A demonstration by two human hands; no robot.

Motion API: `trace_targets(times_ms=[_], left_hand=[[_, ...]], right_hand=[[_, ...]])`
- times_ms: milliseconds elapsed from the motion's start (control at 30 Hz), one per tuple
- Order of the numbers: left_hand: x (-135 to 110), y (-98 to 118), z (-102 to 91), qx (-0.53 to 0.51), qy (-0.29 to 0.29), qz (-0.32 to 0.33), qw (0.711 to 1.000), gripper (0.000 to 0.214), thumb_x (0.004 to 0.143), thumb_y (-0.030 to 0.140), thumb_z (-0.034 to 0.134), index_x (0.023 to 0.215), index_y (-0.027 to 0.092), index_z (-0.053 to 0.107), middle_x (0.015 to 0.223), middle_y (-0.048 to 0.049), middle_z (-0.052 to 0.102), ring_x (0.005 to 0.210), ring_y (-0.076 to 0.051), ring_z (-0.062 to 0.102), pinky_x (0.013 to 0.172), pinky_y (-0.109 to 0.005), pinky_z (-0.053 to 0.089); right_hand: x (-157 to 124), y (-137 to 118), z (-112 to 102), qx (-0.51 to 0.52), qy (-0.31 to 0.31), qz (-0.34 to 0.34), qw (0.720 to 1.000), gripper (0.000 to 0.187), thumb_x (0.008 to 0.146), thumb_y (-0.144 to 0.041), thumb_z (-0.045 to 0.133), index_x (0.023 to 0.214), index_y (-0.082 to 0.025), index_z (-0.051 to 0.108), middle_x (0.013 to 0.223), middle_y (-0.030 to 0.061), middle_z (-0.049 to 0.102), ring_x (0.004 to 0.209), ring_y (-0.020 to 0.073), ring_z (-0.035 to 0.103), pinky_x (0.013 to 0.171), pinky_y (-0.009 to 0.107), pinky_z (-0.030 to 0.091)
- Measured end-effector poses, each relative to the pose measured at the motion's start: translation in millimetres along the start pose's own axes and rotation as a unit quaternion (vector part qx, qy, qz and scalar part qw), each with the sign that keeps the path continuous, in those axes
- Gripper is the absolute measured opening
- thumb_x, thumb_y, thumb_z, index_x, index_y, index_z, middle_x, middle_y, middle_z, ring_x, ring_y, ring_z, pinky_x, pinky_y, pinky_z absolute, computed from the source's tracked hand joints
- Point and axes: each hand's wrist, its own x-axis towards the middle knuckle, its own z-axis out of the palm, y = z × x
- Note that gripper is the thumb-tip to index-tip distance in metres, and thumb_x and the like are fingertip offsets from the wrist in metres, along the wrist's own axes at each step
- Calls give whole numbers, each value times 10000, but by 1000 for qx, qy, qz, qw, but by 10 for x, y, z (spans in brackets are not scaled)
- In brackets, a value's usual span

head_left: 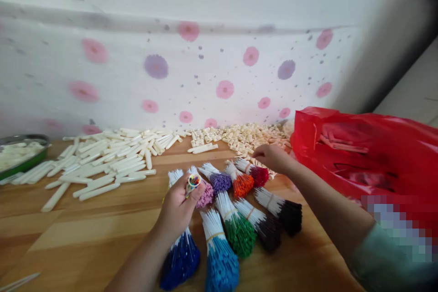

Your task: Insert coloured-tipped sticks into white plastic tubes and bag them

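Observation:
My left hand (178, 207) is closed round a small white ring piece (194, 180) with coloured dots inside, held above the bundles of coloured-tipped sticks. Bundles lie fanned on the wooden table (85, 232): dark blue (180, 260), light blue (221, 260), green (238, 232), two black ones (289, 216), pink (206, 194), purple (219, 180), orange (241, 183) and red (258, 174). My right hand (273, 156) reaches over the red bundle to a heap of small cream-coloured pieces (246, 139), fingers curled at the heap; what they hold is not clear.
Long white tubes (109, 162) lie scattered at the left. A green-rimmed tray (20, 164) with white pieces stands at the far left edge. A red plastic bag (362, 150) fills the right. A flowered sheet (205, 77) hangs behind the table.

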Motion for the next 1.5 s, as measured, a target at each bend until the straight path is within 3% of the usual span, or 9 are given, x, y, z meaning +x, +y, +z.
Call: trace_targets(times_ms=[200, 433, 700, 800, 933, 1033, 1067, 1200, 1500], left_hand=[[11, -30, -6, 6, -4, 3, 1000, 251, 842, 391, 519, 693, 190, 498, 624, 39, 476, 603, -135, 465, 590, -226, 397], [-2, -27, 36, 3, -23, -4, 1000, 248, 836, 409, 530, 727, 186, 530, 631, 33, 517, 604, -143, 496, 592, -237, 407], [-42, 60, 78, -15, -80, 56, 995, 324, 879, 428, 474, 677, 176, 508, 657, 11, 484, 623, -139, 466, 606, -253, 392], [-58, 61, 92, -32, -96, 87, 991, 325, 874, 443, 494, 700, 173, 545, 683, -6, 513, 659, -151, 488, 633, -266, 399], [-81, 56, 105, -35, -123, 117, 985, 297, 884, 411, 502, 721, 172, 570, 701, -13, 515, 676, -153, 501, 644, -272, 395], [-93, 50, 111, -28, -138, 122, 982, 292, 879, 414, 513, 721, 175, 568, 707, -15, 516, 683, -155, 500, 652, -279, 392], [-95, 49, 112, -27, -142, 120, 982, 301, 876, 429, 513, 721, 177, 566, 709, -15, 517, 683, -156, 501, 651, -279, 392], [-91, 55, 103, -7, -164, 97, 982, 385, 878, 519, 446, 723, 182, 549, 717, -17, 520, 685, -163, 500, 634, -277, 390], [-71, 44, 110, 21, -177, 96, 979, 315, 890, 441, 451, 720, 186, 522, 701, 3, 499, 668, -153, 496, 617, -259, 379]], right_hand=[[338, 439, 267, -87, -122, 71, 986, 267, 912, -306, 536, 1141, -169, 559, 1158, 76, 582, 966, 195, 602, 815, 391, 520], [132, 598, 231, -95, -183, 48, 977, 273, 906, -303, 547, 1138, -159, 560, 1146, 75, 587, 961, 197, 605, 809, 394, 521], [-289, 650, 577, -51, -69, 23, 996, 200, 896, -311, 559, 979, -136, 607, 929, 34, 635, 790, 154, 623, 698, 317, 526], [-422, 649, 478, -33, -12, 25, 999, 112, 805, -201, 641, 886, -124, 638, 765, 39, 644, 668, 160, 608, 608, 289, 485], [-725, 301, 50, 40, 101, 4, 994, 211, 833, -232, 586, 1036, -187, 624, 802, 39, 660, 687, 169, 613, 610, 279, 483], [-984, -276, -199, 337, 270, -191, 882, 162, 811, -202, 644, 965, -250, 649, 930, 34, 676, 901, 204, 629, 751, 316, 523], [-1044, -480, -235, 385, 261, -230, 855, 197, 805, -160, 648, 976, -258, 654, 941, 30, 677, 908, 200, 632, 757, 315, 533], [-1087, -1042, -178, 450, 182, -294, 824, 307, 771, -74, 669, 1031, -236, 656, 935, 40, 700, 860, 180, 661, 708, 271, 563], [-1084, -1059, -83, 458, 219, -267, 819, 317, 754, -58, 676, 1026, -218, 650, 918, 36, 692, 873, 162, 653, 741, 248, 554]])
